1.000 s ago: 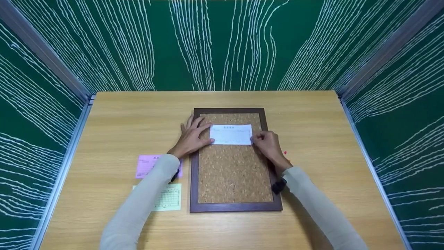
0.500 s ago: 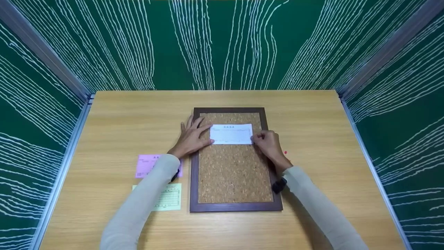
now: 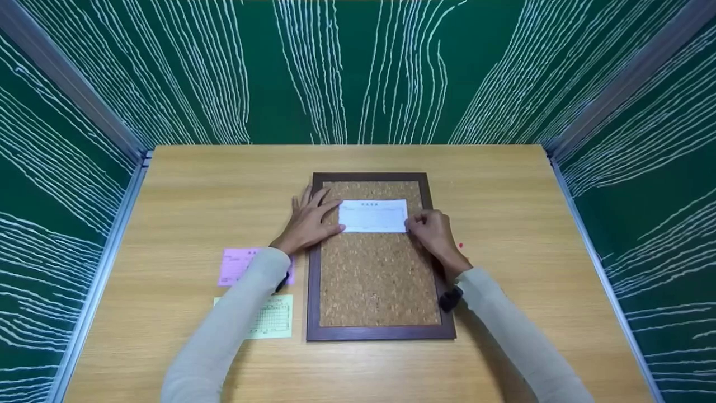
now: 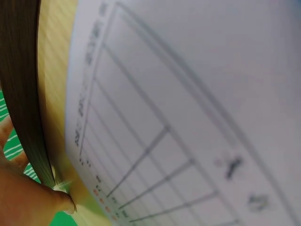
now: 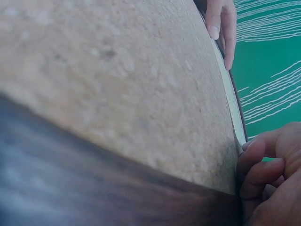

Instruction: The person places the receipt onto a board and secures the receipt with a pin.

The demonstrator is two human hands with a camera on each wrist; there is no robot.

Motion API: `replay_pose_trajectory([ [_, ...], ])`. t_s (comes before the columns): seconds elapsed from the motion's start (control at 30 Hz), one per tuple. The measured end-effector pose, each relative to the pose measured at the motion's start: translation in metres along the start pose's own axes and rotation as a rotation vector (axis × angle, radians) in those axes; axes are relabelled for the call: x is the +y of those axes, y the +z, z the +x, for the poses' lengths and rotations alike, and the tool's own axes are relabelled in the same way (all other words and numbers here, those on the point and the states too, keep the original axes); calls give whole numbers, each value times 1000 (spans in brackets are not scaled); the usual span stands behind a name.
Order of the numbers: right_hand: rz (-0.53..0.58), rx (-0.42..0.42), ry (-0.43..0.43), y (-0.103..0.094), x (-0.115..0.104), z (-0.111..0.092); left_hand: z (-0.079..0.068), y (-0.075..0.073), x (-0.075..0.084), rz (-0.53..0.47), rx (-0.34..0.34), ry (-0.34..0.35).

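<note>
A small white printed paper (image 3: 373, 217) lies across the upper part of a framed cork board (image 3: 380, 280). My left hand (image 3: 306, 226) is spread over the board's left frame, its straight thumb and forefinger touching the paper's left edge. At the paper's lower right corner, my right hand (image 3: 433, 232) has its fingers curled, with thumb and forefinger pinching there. The right wrist view shows the same pinch at the end of the thin paper strip (image 5: 230, 94); the fingers hide whatever else is between them.
Left of the board lie a pink slip (image 3: 238, 267) and a green slip (image 3: 274, 318) with a grid, both partly under the left sleeve. A small red object (image 3: 461, 245) lies by the right wrist. Green walls (image 3: 492, 45) with white lines surround the table.
</note>
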State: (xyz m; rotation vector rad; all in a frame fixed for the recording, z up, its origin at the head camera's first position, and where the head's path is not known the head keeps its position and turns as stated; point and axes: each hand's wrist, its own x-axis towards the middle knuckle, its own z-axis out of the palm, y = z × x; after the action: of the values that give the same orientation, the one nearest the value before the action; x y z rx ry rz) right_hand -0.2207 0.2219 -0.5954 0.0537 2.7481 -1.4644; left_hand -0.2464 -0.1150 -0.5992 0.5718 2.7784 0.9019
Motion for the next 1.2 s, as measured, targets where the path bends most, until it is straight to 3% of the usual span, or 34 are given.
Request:
replay_pose_trajectory([
  [0.8,-17,-57,29,-3,-5,-1,-8,2,8,13,-12,-32],
  [1.2,-8,-3,-63,-19,-5,-3,-8,1,6,29,-10,-5],
])
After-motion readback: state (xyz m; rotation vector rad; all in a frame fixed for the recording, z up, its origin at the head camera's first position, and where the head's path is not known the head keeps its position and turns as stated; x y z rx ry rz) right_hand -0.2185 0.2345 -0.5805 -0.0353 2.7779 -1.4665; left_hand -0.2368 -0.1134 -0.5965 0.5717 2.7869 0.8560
